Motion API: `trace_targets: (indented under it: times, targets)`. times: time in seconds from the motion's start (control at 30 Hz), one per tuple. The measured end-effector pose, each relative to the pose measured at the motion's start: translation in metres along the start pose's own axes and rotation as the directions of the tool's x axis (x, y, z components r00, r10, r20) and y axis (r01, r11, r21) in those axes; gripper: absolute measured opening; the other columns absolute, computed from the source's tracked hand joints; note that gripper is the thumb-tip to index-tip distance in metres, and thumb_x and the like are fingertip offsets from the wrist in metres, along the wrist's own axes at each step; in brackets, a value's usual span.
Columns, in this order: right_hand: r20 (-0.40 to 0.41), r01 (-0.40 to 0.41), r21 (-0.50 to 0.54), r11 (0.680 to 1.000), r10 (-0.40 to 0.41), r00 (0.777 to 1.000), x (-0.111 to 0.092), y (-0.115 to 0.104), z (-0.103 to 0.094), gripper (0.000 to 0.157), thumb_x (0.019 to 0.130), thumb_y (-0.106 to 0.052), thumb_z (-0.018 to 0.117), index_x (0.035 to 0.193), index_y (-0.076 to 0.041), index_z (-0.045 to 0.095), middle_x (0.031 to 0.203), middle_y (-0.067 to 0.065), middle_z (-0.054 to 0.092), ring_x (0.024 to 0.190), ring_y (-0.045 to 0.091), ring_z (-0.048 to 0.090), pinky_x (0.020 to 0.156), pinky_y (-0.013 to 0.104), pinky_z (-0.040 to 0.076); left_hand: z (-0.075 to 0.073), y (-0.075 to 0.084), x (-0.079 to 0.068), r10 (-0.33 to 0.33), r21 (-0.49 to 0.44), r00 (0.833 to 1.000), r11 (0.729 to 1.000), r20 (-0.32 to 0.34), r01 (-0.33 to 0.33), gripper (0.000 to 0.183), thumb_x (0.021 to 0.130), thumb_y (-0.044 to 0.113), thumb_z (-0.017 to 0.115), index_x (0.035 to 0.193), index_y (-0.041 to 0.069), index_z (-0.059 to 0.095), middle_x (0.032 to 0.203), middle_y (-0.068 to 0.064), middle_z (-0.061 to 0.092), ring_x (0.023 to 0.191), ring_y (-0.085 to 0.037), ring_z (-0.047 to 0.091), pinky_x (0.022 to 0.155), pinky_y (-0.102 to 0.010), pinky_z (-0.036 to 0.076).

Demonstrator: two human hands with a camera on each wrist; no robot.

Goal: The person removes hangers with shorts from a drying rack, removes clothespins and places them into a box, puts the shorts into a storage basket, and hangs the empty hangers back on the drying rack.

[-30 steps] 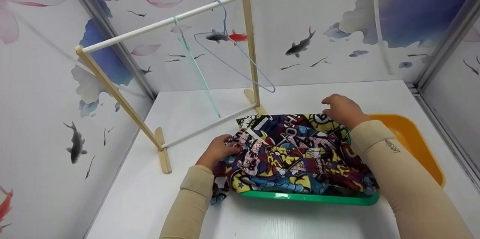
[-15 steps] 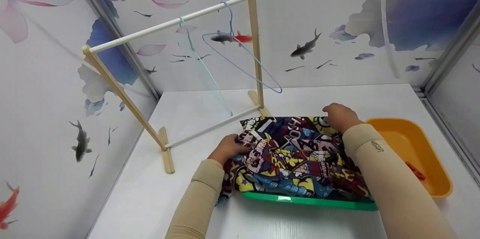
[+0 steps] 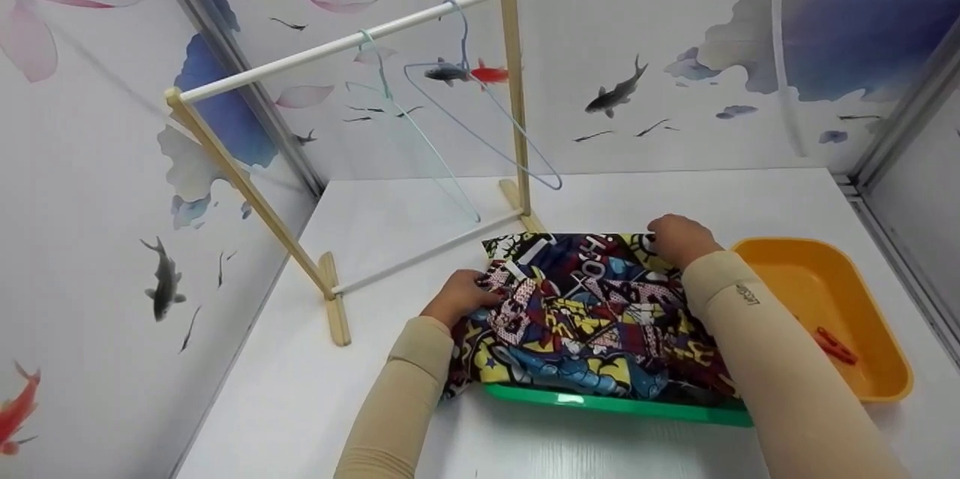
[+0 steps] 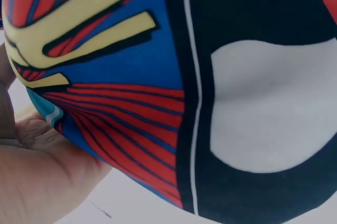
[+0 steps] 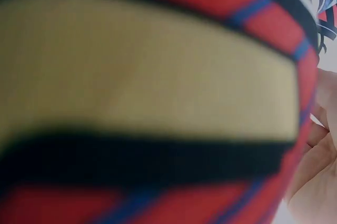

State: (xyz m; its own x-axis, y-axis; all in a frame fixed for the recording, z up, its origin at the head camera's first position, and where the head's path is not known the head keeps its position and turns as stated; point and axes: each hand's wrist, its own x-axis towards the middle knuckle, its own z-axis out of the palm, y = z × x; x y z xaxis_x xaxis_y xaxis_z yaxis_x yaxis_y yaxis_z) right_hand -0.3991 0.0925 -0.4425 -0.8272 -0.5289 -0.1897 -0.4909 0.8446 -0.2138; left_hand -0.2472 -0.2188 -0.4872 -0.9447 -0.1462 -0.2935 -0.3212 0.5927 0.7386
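A dark cartoon-printed garment (image 3: 592, 314) in red, blue, yellow and white lies bunched over a green tray (image 3: 615, 404), covering most of it. In the head view my left hand (image 3: 459, 297) pinches the garment's left side, thumb and fingertips at the cloth. My right hand (image 3: 681, 240) grips its far right corner, the far edge stretched fairly straight between the two hands. The left wrist view shows my left palm (image 4: 47, 176) behind the hanging cloth (image 4: 126, 108). The right wrist view is mostly filled by blurred fabric (image 5: 158, 71), with part of my right hand (image 5: 318, 166) at the edge.
A wooden rack (image 3: 516, 88) with a white top rail stands behind on the left. From it hang a mint hanger (image 3: 431, 145) and a blue hanger (image 3: 480, 130). At right, a yellow tray (image 3: 870, 291) holds red clothespins (image 3: 835, 345). Printed walls enclose the table.
My right hand has come lower and in against the garment's far right corner. My right forearm has shifted left, showing more of the yellow tray. The mint hanger has swung round.
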Motion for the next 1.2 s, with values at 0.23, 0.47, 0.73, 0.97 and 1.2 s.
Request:
trace_targets:
  times: [0.23, 0.47, 0.73, 0.97, 1.2]
  targets:
    - [-0.004, 0.021, 0.012, 1.0, -0.021, 1.0, 0.008, 0.008, 0.011, 0.023, 0.099, -0.012, 0.052, 0.097, 0.007, 0.066, 0.096, 0.025, 0.066, 0.09, 0.04, 0.062, 0.079, 0.053, 0.05, 0.001, 0.004, -0.003, 0.004, 0.057, 1.0, 0.998, -0.015, -0.003, 0.029, 0.083, 0.015, 0.074, 0.068, 0.009, 0.05, 0.065, 0.0, 0.042, 0.064, -0.017, 0.039, 0.062, -0.028, 0.034]
    - [-0.066, 0.029, 0.007, 1.0, -0.029, 0.997, 0.008, 0.01, 0.012, 0.025, 0.096, -0.01, 0.057, 0.076, 0.0, 0.067, 0.071, 0.013, 0.064, 0.066, 0.025, 0.059, 0.064, 0.045, 0.05, 0.003, 0.014, -0.011, 0.018, 0.18, 0.996, 0.984, -0.083, -0.002, 0.038, 0.083, 0.018, 0.074, 0.063, 0.013, 0.043, 0.062, 0.002, 0.039, 0.061, -0.016, 0.037, 0.06, -0.029, 0.032]
    - [-0.164, 0.052, -0.01, 0.999, -0.053, 0.985, 0.001, 0.001, 0.006, 0.017, 0.094, -0.001, 0.056, 0.092, 0.005, 0.072, 0.09, 0.023, 0.069, 0.082, 0.036, 0.065, 0.076, 0.051, 0.053, 0.0, 0.019, -0.017, 0.037, 0.276, 0.986, 0.961, -0.163, 0.01, 0.029, 0.083, 0.007, 0.069, 0.064, 0.011, 0.047, 0.066, -0.002, 0.047, 0.063, -0.017, 0.042, 0.058, -0.029, 0.034]
    - [-0.128, 0.036, 0.061, 0.998, -0.027, 0.991, -0.004, -0.006, -0.003, 0.022, 0.095, 0.002, 0.05, 0.106, 0.009, 0.068, 0.104, 0.028, 0.066, 0.096, 0.041, 0.063, 0.085, 0.053, 0.051, -0.002, 0.024, -0.026, 0.091, 0.234, 0.972, 0.971, -0.216, -0.039, 0.018, 0.083, -0.002, 0.062, 0.071, 0.01, 0.054, 0.072, -0.004, 0.056, 0.066, -0.019, 0.049, 0.06, -0.03, 0.037]
    - [-0.137, 0.07, 0.151, 0.986, -0.049, 0.989, -0.024, -0.022, -0.017, 0.025, 0.093, 0.006, 0.046, 0.11, 0.009, 0.065, 0.11, 0.029, 0.064, 0.101, 0.042, 0.061, 0.087, 0.054, 0.05, 0.0, 0.041, -0.04, 0.217, 0.272, 0.919, 0.954, -0.328, -0.128, 0.015, 0.084, -0.004, 0.058, 0.086, 0.007, 0.068, 0.094, -0.009, 0.068, 0.085, -0.026, 0.063, 0.071, -0.038, 0.048]
